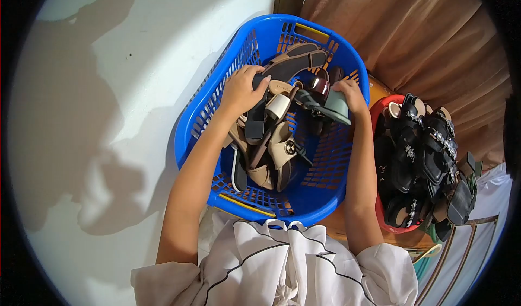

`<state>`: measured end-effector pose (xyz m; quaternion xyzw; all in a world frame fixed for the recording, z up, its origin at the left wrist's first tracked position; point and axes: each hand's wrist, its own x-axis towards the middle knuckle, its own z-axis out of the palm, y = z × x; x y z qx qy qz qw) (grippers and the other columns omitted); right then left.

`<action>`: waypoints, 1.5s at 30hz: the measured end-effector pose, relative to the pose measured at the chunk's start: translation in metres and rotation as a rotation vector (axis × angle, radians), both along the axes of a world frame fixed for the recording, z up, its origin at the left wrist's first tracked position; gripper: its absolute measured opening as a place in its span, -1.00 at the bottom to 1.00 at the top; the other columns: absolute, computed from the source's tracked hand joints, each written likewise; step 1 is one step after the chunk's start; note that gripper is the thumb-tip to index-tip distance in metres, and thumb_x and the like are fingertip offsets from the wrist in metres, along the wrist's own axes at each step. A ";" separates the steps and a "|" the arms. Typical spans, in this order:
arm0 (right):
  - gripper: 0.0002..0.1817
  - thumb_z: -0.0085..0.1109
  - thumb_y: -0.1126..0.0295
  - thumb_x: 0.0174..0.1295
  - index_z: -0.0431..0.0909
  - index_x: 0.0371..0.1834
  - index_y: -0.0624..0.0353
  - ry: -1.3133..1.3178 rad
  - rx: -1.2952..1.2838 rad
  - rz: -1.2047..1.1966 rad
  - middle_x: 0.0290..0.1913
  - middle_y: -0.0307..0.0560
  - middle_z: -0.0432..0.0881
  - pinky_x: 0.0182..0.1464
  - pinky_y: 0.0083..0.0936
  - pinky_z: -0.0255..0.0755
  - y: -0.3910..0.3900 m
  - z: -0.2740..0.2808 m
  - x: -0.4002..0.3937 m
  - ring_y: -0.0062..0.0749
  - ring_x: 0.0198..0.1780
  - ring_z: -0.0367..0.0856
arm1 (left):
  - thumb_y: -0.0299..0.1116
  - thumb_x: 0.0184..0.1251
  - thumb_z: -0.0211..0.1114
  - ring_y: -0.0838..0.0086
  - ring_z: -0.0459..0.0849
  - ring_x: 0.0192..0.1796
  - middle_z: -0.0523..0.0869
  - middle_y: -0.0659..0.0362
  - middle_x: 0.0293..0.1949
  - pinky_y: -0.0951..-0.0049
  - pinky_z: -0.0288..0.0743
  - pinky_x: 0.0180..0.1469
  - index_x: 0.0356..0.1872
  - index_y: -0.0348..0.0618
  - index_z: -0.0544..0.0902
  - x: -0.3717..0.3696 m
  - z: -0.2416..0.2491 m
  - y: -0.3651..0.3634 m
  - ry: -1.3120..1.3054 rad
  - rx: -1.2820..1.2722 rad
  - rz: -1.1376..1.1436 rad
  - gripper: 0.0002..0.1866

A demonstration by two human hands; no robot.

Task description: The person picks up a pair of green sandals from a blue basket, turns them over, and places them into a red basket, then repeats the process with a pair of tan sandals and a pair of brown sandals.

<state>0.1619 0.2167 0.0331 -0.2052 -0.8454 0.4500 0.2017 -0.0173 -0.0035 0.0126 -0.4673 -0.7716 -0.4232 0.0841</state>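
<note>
Both my arms reach into a blue plastic laundry basket (202, 122) that holds several shoes and sandals. My left hand (241, 89) rests on a black sandal (256, 116) at the left side of the pile, fingers curled over its top end. At the basket's right side, my right hand (351, 95) grips a grey-green block-heeled sandal (332, 104). Beige sandals with a round buckle (279, 151) lie under and between my hands. A brown and black sandal (298, 56) lies at the far end of the basket.
A red basket (392, 225) to the right is piled with black embellished sandals (426, 148). A brown curtain (412, 29) hangs behind both baskets. A white wall (108, 116) with my shadow is on the left. A metal frame (467, 246) stands at lower right.
</note>
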 end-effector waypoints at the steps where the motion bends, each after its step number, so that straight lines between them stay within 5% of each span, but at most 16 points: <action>1: -0.66 -0.07 0.24 -0.03 0.53 -0.55 0.36 0.107 -0.115 -0.053 -0.56 -0.10 0.54 -0.38 -0.56 0.27 0.007 -0.003 0.003 -0.50 -0.48 0.44 | -0.22 0.12 0.16 0.20 0.53 -0.12 0.58 0.04 -0.22 0.32 0.35 -0.05 -0.19 -0.20 0.53 0.000 0.001 0.000 -0.017 -0.001 -0.008 -0.69; 4: -0.67 -0.10 0.16 -0.03 0.48 -0.46 0.22 0.428 -0.534 -0.257 -0.47 -0.11 0.52 -0.36 -0.55 0.28 0.026 -0.007 0.007 -0.45 -0.46 0.44 | -0.19 0.14 0.15 0.25 0.53 -0.10 0.58 0.02 -0.21 0.36 0.36 -0.04 -0.18 -0.24 0.53 -0.001 0.004 -0.001 -0.095 0.002 -0.026 -0.66; 7: -0.67 -0.13 0.14 -0.03 0.46 -0.44 0.20 0.768 -0.888 -0.175 -0.44 -0.07 0.52 -0.33 -0.51 0.37 0.009 0.011 0.006 -0.34 -0.44 0.47 | -0.17 0.20 0.11 0.34 0.53 -0.06 0.59 0.04 -0.18 0.41 0.33 0.00 -0.16 -0.26 0.53 0.000 0.007 0.000 -0.288 0.026 -0.096 -0.65; 8: -0.63 -0.15 0.16 -0.01 0.49 -0.37 0.23 0.929 -1.020 0.149 -0.35 0.01 0.56 -0.25 -0.43 0.43 0.016 0.005 0.008 -0.28 -0.37 0.52 | -0.17 0.22 0.09 0.37 0.52 -0.05 0.59 0.06 -0.17 0.42 0.32 0.01 -0.14 -0.26 0.52 0.002 0.008 0.002 -0.410 0.049 -0.149 -0.65; 12: -0.61 -0.19 0.20 0.07 0.51 -0.25 0.25 1.018 -1.088 0.211 -0.29 0.00 0.58 -0.15 -0.37 0.43 0.006 -0.001 0.004 -0.26 -0.26 0.54 | -0.12 0.31 -0.04 0.47 0.42 0.06 0.53 0.13 -0.06 0.48 0.20 0.13 -0.01 -0.20 0.46 0.013 0.011 0.006 -0.741 0.087 -0.399 -0.60; 15: -0.55 -0.21 0.14 0.02 0.47 -0.23 0.28 0.773 -1.136 0.663 -0.22 0.07 0.57 -0.12 -0.34 0.44 0.013 -0.019 -0.008 -0.19 -0.23 0.56 | -0.07 0.31 -0.07 0.48 0.39 0.08 0.49 0.14 0.00 0.48 0.20 0.11 0.07 -0.19 0.39 0.032 0.019 0.005 -0.925 0.138 -0.543 -0.55; 17: -0.58 -0.20 0.14 -0.02 0.44 -0.25 0.24 0.569 -1.195 0.262 -0.27 0.02 0.54 -0.17 -0.39 0.43 -0.033 0.003 -0.017 -0.26 -0.26 0.54 | -0.06 0.31 -0.07 0.50 0.40 0.07 0.49 0.16 -0.01 0.48 0.23 0.08 0.07 -0.20 0.36 0.048 0.031 0.002 -1.076 0.253 -0.573 -0.53; 19: -0.56 -0.18 0.14 -0.03 0.35 -0.14 0.19 0.328 -0.902 0.514 -0.24 -0.09 0.49 -0.19 -0.47 0.37 -0.039 -0.005 -0.034 -0.40 -0.22 0.50 | -0.10 0.29 -0.02 0.52 0.46 -0.01 0.54 0.20 -0.10 0.50 0.28 0.01 0.01 -0.17 0.36 0.046 0.029 0.003 -1.184 0.380 -0.549 -0.59; 24: -0.64 -0.04 0.42 0.04 0.28 -0.04 0.21 -0.097 -0.915 0.451 -0.22 -0.08 0.49 -0.16 -0.52 0.40 -0.074 0.005 -0.039 -0.44 -0.31 0.53 | -0.25 0.21 0.15 0.48 0.59 -0.25 0.59 0.16 -0.26 0.50 0.48 -0.18 -0.11 -0.20 0.41 0.024 0.026 -0.003 -1.364 0.588 -0.404 -0.69; 27: -0.67 0.01 0.38 0.03 0.35 -0.12 0.24 -0.317 -0.682 0.479 -0.32 -0.09 0.50 -0.25 -0.58 0.42 -0.064 -0.008 -0.036 -0.47 -0.40 0.53 | -0.29 0.19 0.17 0.47 0.60 -0.30 0.60 0.15 -0.32 0.47 0.50 -0.24 -0.16 -0.22 0.44 0.018 0.025 -0.007 -1.384 0.542 -0.316 -0.73; 28: -0.72 0.10 0.33 0.02 0.39 -0.22 0.21 -0.553 -0.263 0.615 -0.43 -0.09 0.52 -0.34 -0.57 0.40 -0.042 -0.037 -0.043 -0.46 -0.41 0.50 | -0.30 0.18 0.18 0.47 0.60 -0.32 0.60 0.14 -0.33 0.46 0.51 -0.26 -0.17 -0.23 0.45 0.015 0.022 -0.008 -1.402 0.525 -0.284 -0.74; 31: -0.66 0.26 0.22 -0.09 0.44 -0.36 0.24 -1.458 0.010 0.700 -0.47 -0.13 0.52 -0.40 -0.56 0.38 -0.034 -0.074 -0.044 -0.48 -0.48 0.45 | -0.34 0.17 0.18 0.46 0.60 -0.35 0.61 0.13 -0.37 0.43 0.52 -0.30 -0.21 -0.26 0.49 0.000 0.010 -0.006 -1.563 0.503 -0.153 -0.77; 38: -0.40 0.39 0.08 -0.26 0.51 -0.18 0.26 -1.731 0.400 0.746 -0.32 -0.11 0.59 -0.23 -0.43 0.44 -0.076 -0.106 -0.059 -0.39 -0.33 0.55 | -0.39 0.09 0.20 0.35 0.59 -0.28 0.56 0.04 -0.27 0.31 0.53 -0.33 -0.16 -0.31 0.41 -0.007 0.012 -0.011 -1.486 0.475 -0.156 -0.69; 41: -0.42 0.38 0.08 -0.27 0.54 -0.20 0.26 -1.730 0.266 0.640 -0.28 -0.05 0.61 -0.24 -0.39 0.47 -0.056 -0.138 -0.051 -0.32 -0.30 0.59 | -0.35 0.09 0.21 0.37 0.61 -0.30 0.58 0.06 -0.28 0.34 0.53 -0.33 -0.17 -0.29 0.44 -0.011 0.011 -0.012 -1.489 0.484 -0.170 -0.69; 45: -0.50 0.32 0.09 -0.27 0.57 -0.33 0.28 -1.483 0.440 0.755 -0.32 -0.02 0.61 -0.32 -0.40 0.48 -0.068 -0.070 -0.052 -0.29 -0.35 0.60 | -0.30 0.12 0.19 0.41 0.62 -0.29 0.62 0.09 -0.29 0.39 0.53 -0.26 -0.20 -0.26 0.51 -0.009 0.017 -0.016 -1.476 0.497 -0.212 -0.72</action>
